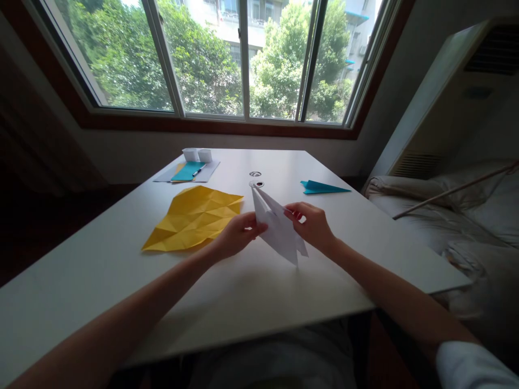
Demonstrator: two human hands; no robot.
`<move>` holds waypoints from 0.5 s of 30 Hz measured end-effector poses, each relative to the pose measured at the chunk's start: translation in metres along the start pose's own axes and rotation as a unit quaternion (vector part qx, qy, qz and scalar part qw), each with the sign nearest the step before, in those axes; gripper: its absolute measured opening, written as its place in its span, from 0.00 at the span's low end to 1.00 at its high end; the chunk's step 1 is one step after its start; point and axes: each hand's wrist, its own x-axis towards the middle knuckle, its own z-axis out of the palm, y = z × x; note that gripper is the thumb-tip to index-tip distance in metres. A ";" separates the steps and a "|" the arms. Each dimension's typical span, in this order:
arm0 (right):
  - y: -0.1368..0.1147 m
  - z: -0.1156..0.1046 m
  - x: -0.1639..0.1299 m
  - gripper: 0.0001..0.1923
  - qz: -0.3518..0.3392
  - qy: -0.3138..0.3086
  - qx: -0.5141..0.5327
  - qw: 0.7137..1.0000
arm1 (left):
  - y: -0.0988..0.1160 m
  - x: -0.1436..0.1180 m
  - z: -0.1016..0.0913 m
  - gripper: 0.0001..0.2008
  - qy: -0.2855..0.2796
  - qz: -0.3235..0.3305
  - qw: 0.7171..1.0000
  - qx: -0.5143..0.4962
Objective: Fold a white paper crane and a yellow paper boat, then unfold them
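Observation:
A folded sheet of white paper point(279, 233), with pointed ends and creased flaps, is held up over the table between my two hands. My left hand point(239, 233) pinches its left side, the thumb lying on the front face. The upper right flap is gripped between the thumb and fingers of my right hand point(310, 222). Just left of my left hand lies a creased sheet of yellow paper point(194, 219), opened out with its corners lifting. A folded blue paper plane point(322, 187) rests beyond my right hand.
The white table point(227, 302) reaches toward the window. At the far left are blue paper point(188, 171), a pen point(198, 170) and two small white boxes point(205, 155). Two round printed marks point(255, 174) show near the middle. A covered sofa point(405, 208) stands along the right side.

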 end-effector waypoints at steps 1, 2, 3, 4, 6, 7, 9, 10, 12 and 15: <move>0.000 -0.001 0.001 0.07 0.019 0.009 0.009 1.000 | 0.000 0.001 -0.001 0.16 0.007 -0.007 1.000 -0.001; 0.001 -0.003 0.003 0.07 0.036 0.016 0.019 0.999 | -0.001 0.002 -0.002 0.16 0.014 -0.017 1.000 -0.005; 0.002 -0.004 0.004 0.08 0.052 0.021 0.029 0.998 | -0.002 0.003 -0.003 0.16 0.022 -0.028 0.999 -0.011; 0.002 -0.005 0.005 0.09 0.066 0.025 0.040 0.997 | -0.003 0.004 -0.005 0.17 0.030 -0.041 0.999 -0.019; 0.005 -0.005 0.006 0.10 0.090 0.034 0.065 0.993 | -0.008 0.006 -0.007 0.18 0.050 -0.063 0.996 -0.038; 0.006 -0.005 0.007 0.10 0.100 0.036 0.079 0.991 | -0.010 0.006 -0.007 0.18 0.061 -0.073 0.994 -0.045; 0.007 -0.004 0.006 0.10 0.116 0.034 0.105 0.987 | -0.014 0.006 -0.008 0.21 0.089 -0.084 0.992 -0.039; 0.007 -0.003 0.006 0.10 0.123 0.032 0.115 0.985 | -0.015 0.006 -0.008 0.23 0.112 -0.079 0.990 -0.014; 0.007 -0.001 0.005 0.10 0.136 0.031 0.122 0.983 | -0.015 0.004 -0.007 0.25 0.176 -0.032 0.980 0.092; 0.004 0.000 0.004 0.09 0.144 0.024 0.111 0.983 | -0.007 -0.001 -0.002 0.24 0.205 0.116 0.914 0.330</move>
